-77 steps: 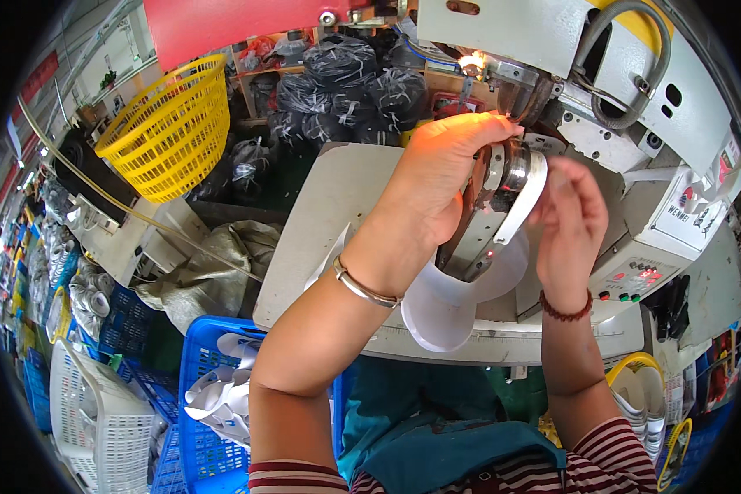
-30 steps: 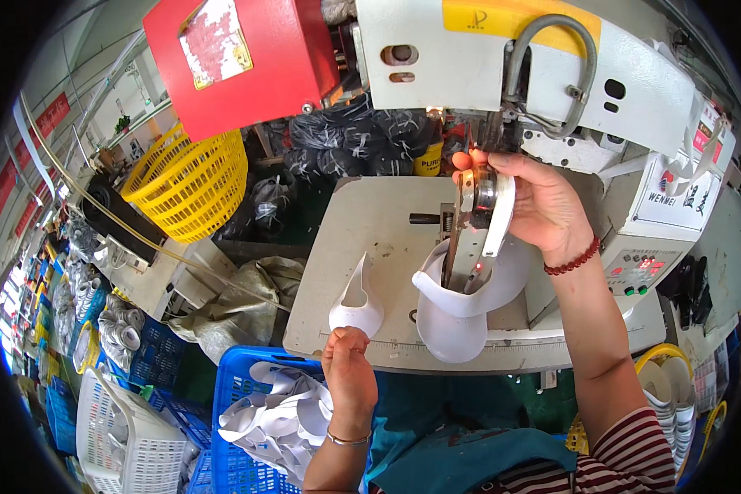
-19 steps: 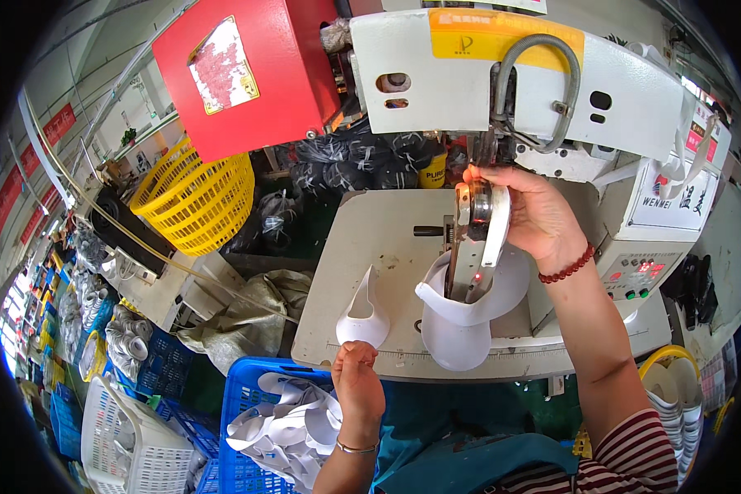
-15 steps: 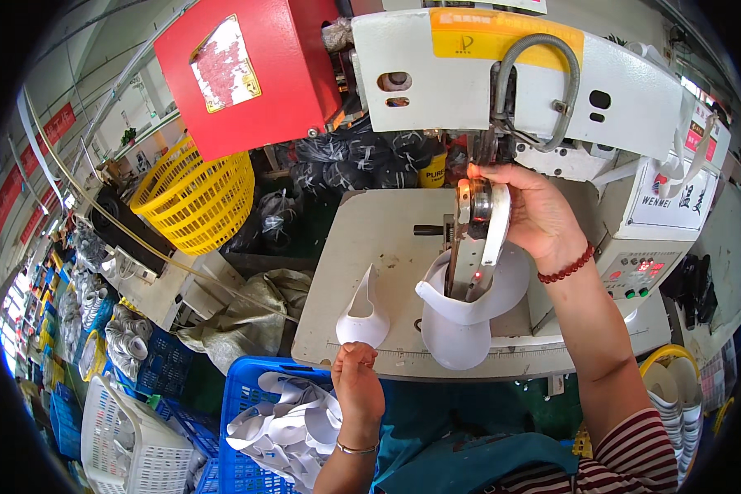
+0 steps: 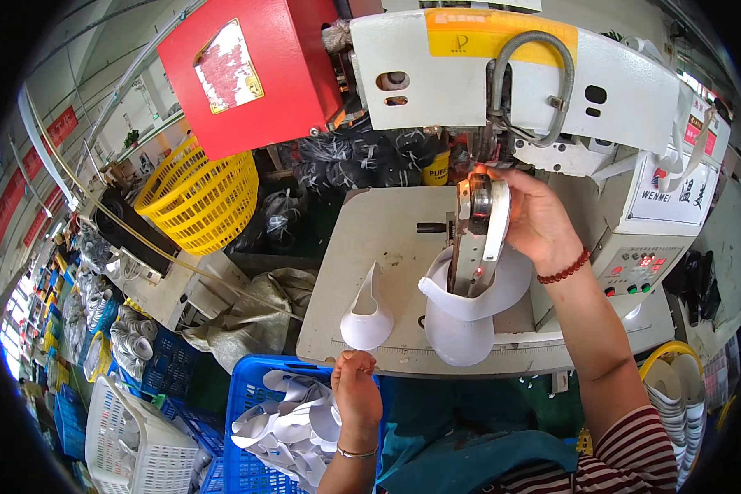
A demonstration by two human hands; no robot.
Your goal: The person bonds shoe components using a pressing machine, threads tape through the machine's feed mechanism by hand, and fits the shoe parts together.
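Our right hand [image 5: 535,222] grips a white strip [image 5: 497,226] at the machine's arm [image 5: 469,239], over a white shoe piece [image 5: 469,309]. Our left hand [image 5: 356,395], loosely closed, lifts another piece [image 5: 366,317] at the table edge [image 5: 403,364], above the blue crate [image 5: 259,395].

A white curved piece [image 5: 469,309] is seen draped around the post of the white machine [image 5: 477,230], its upper band held open like a collar and its rounded lower flap hung over the table's front edge. At its nine o'clock, close by but apart, a second white piece [image 5: 365,317] is set upright on the table, its tip pointed to twelve o'clock and its wide base curled at six.
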